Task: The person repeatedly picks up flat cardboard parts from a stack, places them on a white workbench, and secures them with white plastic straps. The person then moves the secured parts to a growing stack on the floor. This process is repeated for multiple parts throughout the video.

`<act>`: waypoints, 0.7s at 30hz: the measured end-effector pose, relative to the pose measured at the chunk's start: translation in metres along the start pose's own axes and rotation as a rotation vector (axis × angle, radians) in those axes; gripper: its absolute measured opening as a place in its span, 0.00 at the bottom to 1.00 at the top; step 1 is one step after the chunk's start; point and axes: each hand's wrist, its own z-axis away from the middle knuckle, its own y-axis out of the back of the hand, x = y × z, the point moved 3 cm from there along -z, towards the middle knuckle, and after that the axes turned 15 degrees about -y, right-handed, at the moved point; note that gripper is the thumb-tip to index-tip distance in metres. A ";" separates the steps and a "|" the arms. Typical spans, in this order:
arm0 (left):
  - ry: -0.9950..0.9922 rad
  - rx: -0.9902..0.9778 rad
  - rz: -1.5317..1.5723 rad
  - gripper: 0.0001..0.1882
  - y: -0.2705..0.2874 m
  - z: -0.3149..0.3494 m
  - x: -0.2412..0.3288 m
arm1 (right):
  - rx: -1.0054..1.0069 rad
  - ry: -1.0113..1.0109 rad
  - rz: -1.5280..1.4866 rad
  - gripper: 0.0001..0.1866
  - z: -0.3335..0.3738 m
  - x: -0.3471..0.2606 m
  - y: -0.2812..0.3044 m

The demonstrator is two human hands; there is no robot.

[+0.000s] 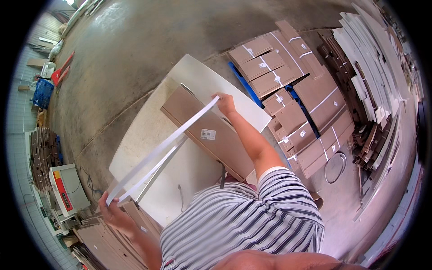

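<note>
A long white strap [162, 148] stretches between my two hands, above a flat brown cardboard package [204, 130] that lies on a white table [135, 153]. My right hand [225, 103] pinches the strap's far end over the package's far edge. My left hand [112, 211] grips the near end by the table's near corner. A second run of the strap [159, 168] goes underneath, down toward the table. A small white label [208, 134] sits on the package's top.
Strapped brown packages [288, 90] are stacked on a blue pallet to the right. Beyond them lean white and dark boards [369, 76]. A white and red machine [67, 189] stands at the left, with brown panels [103, 243] piled near my left arm. A strap coil [335, 167] lies on the floor.
</note>
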 end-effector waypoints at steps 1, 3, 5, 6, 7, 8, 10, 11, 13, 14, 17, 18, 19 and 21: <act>0.019 -0.004 0.003 0.16 0.000 0.002 0.001 | 0.008 0.001 -0.019 0.13 0.002 -0.001 -0.002; -0.039 -0.032 0.004 0.17 0.002 0.003 -0.001 | -0.017 -0.027 0.010 0.12 0.006 -0.002 -0.005; -0.084 -0.048 0.015 0.17 0.002 0.005 -0.003 | 0.012 -0.035 0.017 0.11 0.006 -0.001 -0.002; -0.098 -0.050 0.024 0.17 0.002 0.006 -0.004 | 0.051 -0.028 0.009 0.10 0.000 0.007 0.002; -0.110 -0.049 0.029 0.17 0.003 0.007 -0.005 | 0.087 -0.019 0.001 0.09 -0.002 0.005 0.006; -0.106 -0.046 0.028 0.17 0.003 0.008 -0.008 | 0.039 -0.049 -0.024 0.09 0.001 0.004 0.003; -0.097 -0.042 0.028 0.16 0.005 0.012 -0.014 | -0.058 -0.109 -0.071 0.09 0.010 0.001 -0.002; -0.091 -0.050 0.022 0.16 0.005 0.013 -0.012 | -0.058 -0.106 -0.072 0.09 0.010 0.000 -0.003; -0.082 -0.068 0.010 0.15 0.003 0.012 -0.005 | -0.057 -0.100 -0.076 0.09 0.008 0.002 -0.006; -0.082 -0.065 0.033 0.15 0.003 0.011 -0.005 | -0.068 -0.053 -0.034 0.09 0.008 0.003 -0.010; -0.097 -0.060 0.061 0.13 0.001 0.014 -0.011 | -0.100 0.039 0.051 0.09 0.007 0.003 -0.019; -0.113 -0.062 0.043 0.13 0.001 0.015 -0.016 | -0.109 0.037 0.050 0.09 0.006 0.003 -0.019; -0.130 -0.065 0.024 0.13 0.002 0.015 -0.018 | -0.117 0.035 0.048 0.09 0.005 0.002 -0.018; -0.077 -0.083 0.065 0.12 0.004 0.020 -0.023 | -0.160 -0.065 0.068 0.12 0.017 -0.011 -0.012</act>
